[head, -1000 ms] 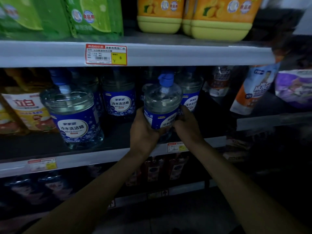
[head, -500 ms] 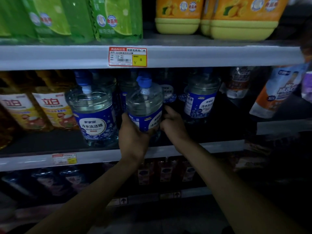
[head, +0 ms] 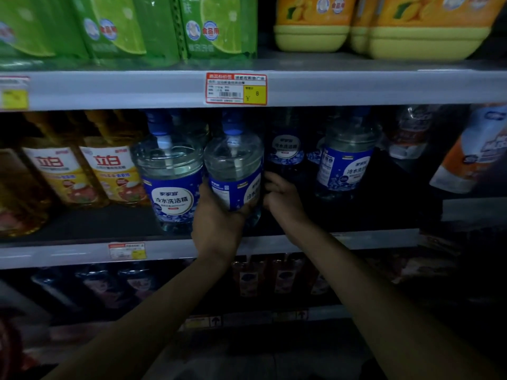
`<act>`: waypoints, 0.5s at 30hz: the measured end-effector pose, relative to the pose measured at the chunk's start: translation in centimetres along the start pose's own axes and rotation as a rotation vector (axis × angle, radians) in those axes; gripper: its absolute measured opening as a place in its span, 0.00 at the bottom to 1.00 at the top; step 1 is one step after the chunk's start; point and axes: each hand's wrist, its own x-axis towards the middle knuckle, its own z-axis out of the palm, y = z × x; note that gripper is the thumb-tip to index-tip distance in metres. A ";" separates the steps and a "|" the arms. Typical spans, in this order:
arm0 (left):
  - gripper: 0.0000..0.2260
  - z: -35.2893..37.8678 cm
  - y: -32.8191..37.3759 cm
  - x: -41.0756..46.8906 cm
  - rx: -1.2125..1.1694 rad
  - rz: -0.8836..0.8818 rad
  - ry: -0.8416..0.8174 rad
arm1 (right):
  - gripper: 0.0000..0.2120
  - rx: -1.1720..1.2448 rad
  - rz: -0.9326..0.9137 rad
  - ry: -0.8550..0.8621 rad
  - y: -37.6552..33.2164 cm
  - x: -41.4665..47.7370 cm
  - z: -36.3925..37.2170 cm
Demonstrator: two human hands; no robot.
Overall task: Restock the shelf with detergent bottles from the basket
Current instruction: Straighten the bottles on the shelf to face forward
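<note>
Both forearms reach forward and up to the middle shelf (head: 370, 238). The left hand (head: 219, 220) wraps the lower body of a clear, blue-labelled detergent bottle (head: 234, 165). The right hand (head: 284, 197), fingers curled, lies at the bottle's right flank; whether it grips cannot be told. The bottle is upright near the shelf's front edge, touching 1 matching bottle (head: 170, 187) on its left.

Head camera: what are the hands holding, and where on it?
The left hand grips the detergent bottle low on its labelled body. The right hand sits at its right side; its grip cannot be told.
</note>
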 end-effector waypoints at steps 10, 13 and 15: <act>0.19 -3.2 2.3 -3.2 -0.193 0.092 -0.040 | 0.21 -0.045 0.081 0.130 1.4 0.7 -1.9; 0.16 -2.3 2.8 -4.2 -0.261 0.111 -0.186 | 0.19 0.077 0.105 0.218 1.5 1.2 -2.5; 0.15 -1.0 2.8 -4.2 -0.282 0.095 -0.239 | 0.19 0.126 0.108 0.233 1.8 1.7 -2.9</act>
